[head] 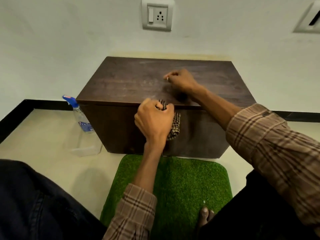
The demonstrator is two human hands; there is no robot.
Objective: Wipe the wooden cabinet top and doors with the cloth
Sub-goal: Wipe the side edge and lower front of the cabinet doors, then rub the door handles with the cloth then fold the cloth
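Note:
A low dark wooden cabinet (124, 80) stands against the white wall. My left hand (154, 118) is closed on a bunched checked cloth (174, 127) and presses it against the upper part of the cabinet's front, just under the top edge. My right hand (180, 79) rests on the cabinet top as a loose fist with nothing visible in it, its forearm lying across the front right of the top. Faint smears show on the top's surface.
A clear spray bottle (81, 118) with a blue trigger stands on the floor at the cabinet's left side. A green artificial-grass mat (181, 184) lies in front of the cabinet, between my knees. A wall socket (156, 14) sits above.

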